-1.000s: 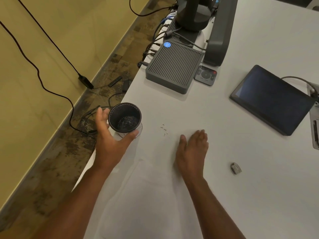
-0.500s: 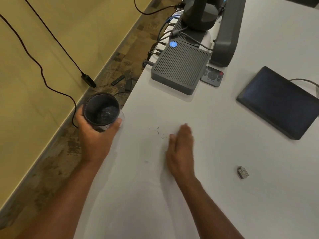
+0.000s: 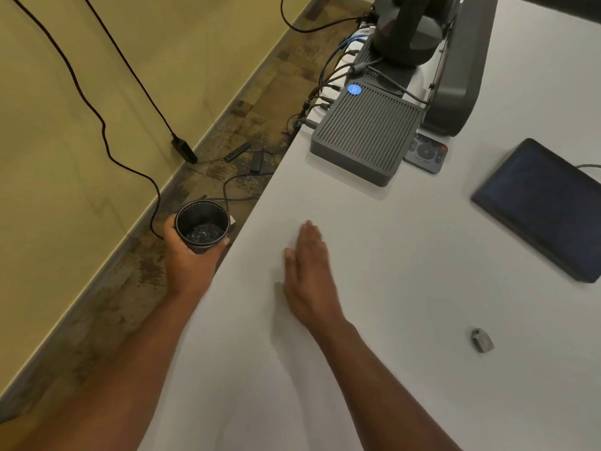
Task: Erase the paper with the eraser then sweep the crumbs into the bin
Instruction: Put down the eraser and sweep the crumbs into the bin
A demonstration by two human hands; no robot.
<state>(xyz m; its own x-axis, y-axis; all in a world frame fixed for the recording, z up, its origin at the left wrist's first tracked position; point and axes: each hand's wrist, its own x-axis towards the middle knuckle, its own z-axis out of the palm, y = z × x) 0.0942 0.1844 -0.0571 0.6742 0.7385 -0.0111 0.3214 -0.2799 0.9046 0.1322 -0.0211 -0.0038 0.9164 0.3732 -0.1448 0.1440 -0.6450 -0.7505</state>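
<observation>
- Left hand (image 3: pixel 192 265) wraps the black bin (image 3: pixel 202 226) just off the table (image 3: pixel 406 288) edge.
- Right hand (image 3: pixel 309 271) lies flat, fingers together, holding nothing.
- Crumbs too blurred to make out; eraser (image 3: pixel 482 340) sits well right.

Small round black mesh bin (image 3: pixel 202 226), small grey ribbed eraser (image 3: pixel 482 340).
Bin upright, held just off the table's left edge; eraser lying well right on the tabletop.

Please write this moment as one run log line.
left hand: holds small black mesh bin beside table edge | right hand: flat on white table
</observation>
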